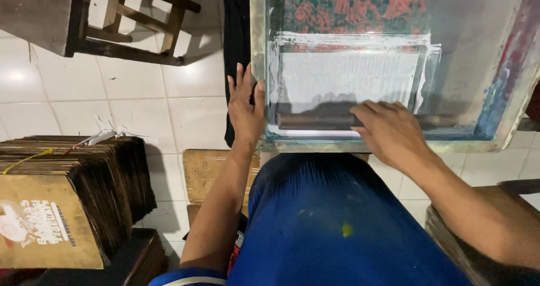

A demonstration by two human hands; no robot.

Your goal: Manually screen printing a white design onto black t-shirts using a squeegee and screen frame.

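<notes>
Squeegee at the near end of the printing screen

The right hand [391,131] holds the squeegee [315,119] — fingers curled over its bar — low in the screen frame [257,50], below white ink. The left hand [246,103] lies flat, fingers straight, on the frame's left edge — stacked brown cardboard [67,196] sits nearby.

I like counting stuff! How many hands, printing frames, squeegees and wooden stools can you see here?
Hands: 2, the left hand flat on the frame's edge, the right hand on the squeegee
Printing frames: 1, the screen frame
Squeegees: 1, the squeegee
Wooden stools: 1, the stool
Total: 5
</notes>
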